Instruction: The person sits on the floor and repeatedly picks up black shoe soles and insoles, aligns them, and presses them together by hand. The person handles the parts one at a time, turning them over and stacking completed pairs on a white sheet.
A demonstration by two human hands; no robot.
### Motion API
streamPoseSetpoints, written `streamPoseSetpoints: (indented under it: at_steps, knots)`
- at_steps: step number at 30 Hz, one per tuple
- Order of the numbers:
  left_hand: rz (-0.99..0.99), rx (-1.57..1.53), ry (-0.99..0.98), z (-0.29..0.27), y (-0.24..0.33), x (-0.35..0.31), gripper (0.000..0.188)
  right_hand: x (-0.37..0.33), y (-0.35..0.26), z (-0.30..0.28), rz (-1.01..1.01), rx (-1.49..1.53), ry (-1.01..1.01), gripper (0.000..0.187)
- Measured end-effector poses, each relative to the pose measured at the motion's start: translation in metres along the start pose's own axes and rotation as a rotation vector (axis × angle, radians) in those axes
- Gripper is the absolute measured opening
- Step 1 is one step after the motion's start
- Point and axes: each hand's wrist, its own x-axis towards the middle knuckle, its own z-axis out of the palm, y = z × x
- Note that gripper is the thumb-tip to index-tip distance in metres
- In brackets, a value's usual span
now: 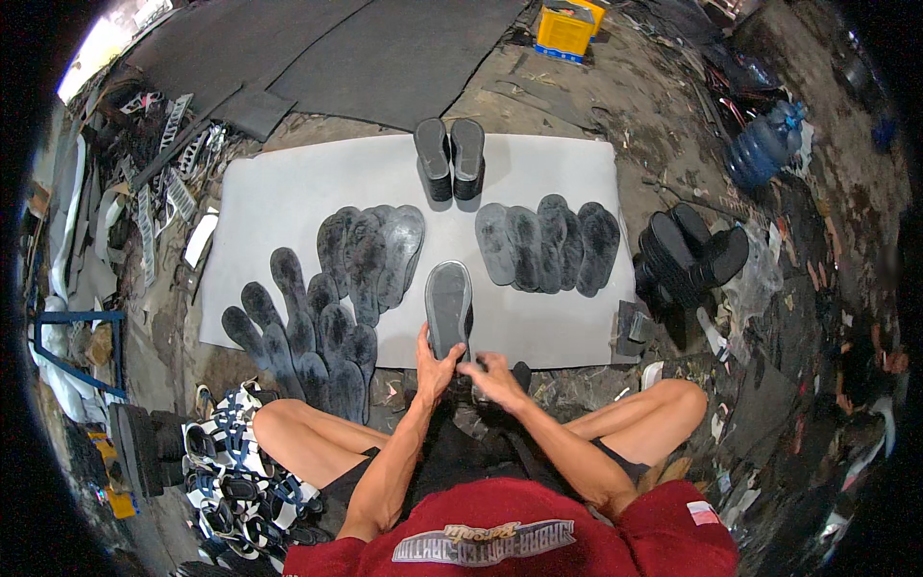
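In front of me a dark grey shoe sole (448,306) with a paler rim stands over the near edge of a white sheet. My left hand (437,363) grips its lower end, the thumb lying on the face. Close to that same end is my right hand (495,377), its fingers bent and smeared by motion; whether it pinches anything cannot be made out. Several flat black sole pieces (365,255) overlap on the sheet to the left, and another overlapping row (553,245) lies to the right. Two tall stacks of soles (468,154) stand side by side at the sheet's far edge.
More sole pieces (312,327) spread past the white sheet's (279,192) left corner. Black soles (687,250) are piled off its right edge. Sandal straps (240,471) heap by my left knee. Farther off are a yellow crate (564,34), a blue water bottle (766,144) and black sheeting (385,62).
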Motion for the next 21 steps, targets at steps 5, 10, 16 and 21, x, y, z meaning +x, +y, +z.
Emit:
streamPoseSetpoints:
  at_steps: [5, 10, 16, 21]
  knots:
    - [0.120, 0.214, 0.198, 0.016, 0.019, -0.023, 0.092, 0.087, 0.030, -0.087, 0.233, 0.337, 0.242, 0.071]
    - [0.095, 0.440, 0.269, 0.032, 0.052, -0.056, 0.111, 0.173, 0.020, -0.111, 0.319, 0.035, 0.619, 0.087]
    - [0.086, 0.442, 0.313, 0.022, 0.050, -0.052, 0.102, 0.218, 0.017, -0.119, 0.533, 0.247, 0.608, 0.079]
    - [0.132, 0.452, 0.274, 0.002, 0.039, -0.040, 0.093, 0.207, -0.018, -0.155, 0.092, 0.065, 0.635, 0.047]
